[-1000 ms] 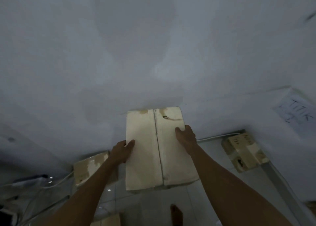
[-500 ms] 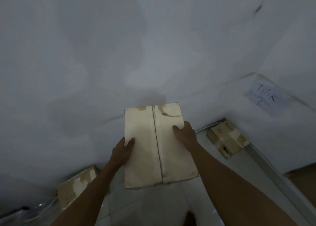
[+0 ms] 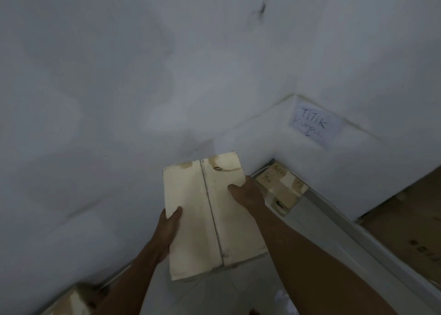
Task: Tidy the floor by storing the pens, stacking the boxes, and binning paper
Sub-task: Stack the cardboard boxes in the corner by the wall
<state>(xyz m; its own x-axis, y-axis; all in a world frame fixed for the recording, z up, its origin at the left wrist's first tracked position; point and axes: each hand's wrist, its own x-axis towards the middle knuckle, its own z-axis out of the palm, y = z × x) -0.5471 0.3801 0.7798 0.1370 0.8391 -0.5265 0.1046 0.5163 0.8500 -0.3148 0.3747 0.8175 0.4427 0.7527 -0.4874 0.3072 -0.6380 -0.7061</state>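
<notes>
I hold a pale cardboard box (image 3: 210, 216) in front of me, above the floor, its taped seam running away from me. My left hand (image 3: 168, 231) grips its left edge with the thumb on top. My right hand (image 3: 248, 191) grips its right edge. A second taped cardboard box (image 3: 281, 187) sits on the floor in the wall corner, just right of the held box. A third box (image 3: 69, 301) lies at the bottom left by the wall, partly cut off.
White walls fill most of the view and meet in a corner on the right. A handwritten paper sign (image 3: 315, 125) is stuck on the right wall. A grey door frame (image 3: 372, 243) and brown door (image 3: 410, 219) stand at right. A crumpled white paper (image 3: 282, 299) lies on the tiled floor.
The view has swung right and toward the corner. The corner box and the wall sign are now closer to the held box, and the left floor box has slid to the bottom edge.
</notes>
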